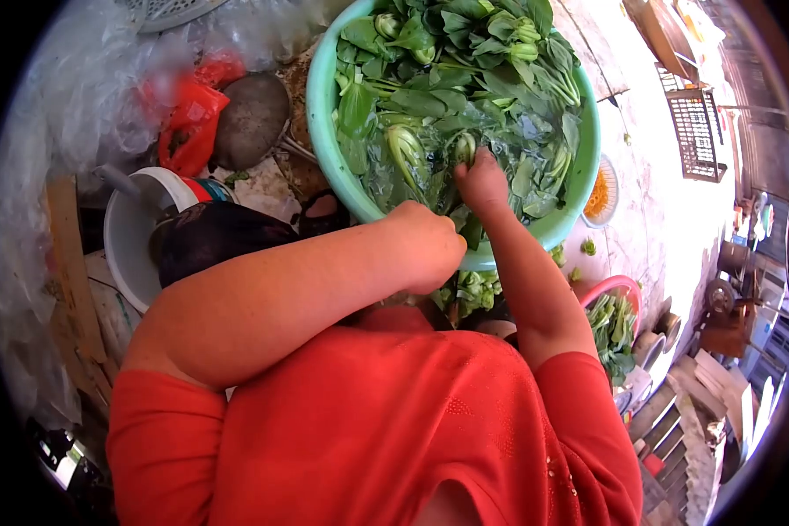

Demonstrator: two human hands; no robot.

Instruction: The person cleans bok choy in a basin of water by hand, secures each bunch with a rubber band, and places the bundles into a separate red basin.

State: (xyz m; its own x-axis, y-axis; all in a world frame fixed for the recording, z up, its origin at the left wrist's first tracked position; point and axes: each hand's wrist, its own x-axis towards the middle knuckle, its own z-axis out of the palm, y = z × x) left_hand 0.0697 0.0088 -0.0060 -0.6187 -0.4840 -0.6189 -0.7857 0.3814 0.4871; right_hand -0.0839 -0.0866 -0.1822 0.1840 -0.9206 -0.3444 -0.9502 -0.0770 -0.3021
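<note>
A wide pale-green tub (326, 114) of water holds many leafy bok choy (408, 158), some floating and some heaped toward the far side. Inside the tub, my right hand (482, 182) is closed around the base of a bok choy (464, 149), its leaves trailing toward me. My left hand (425, 245) is curled into a fist over the near rim, beside the right wrist. Its fingertips face away from view, so I cannot make out what they hold.
More bok choy (478, 291) lie below the tub's near edge. At right are a red basin (622, 282) of greens, a clear bowl (598, 195) with orange bits, and a black crate (697, 131). On the left stand a white bucket (124, 237), a metal ladle (252, 121) and a red bag (188, 127).
</note>
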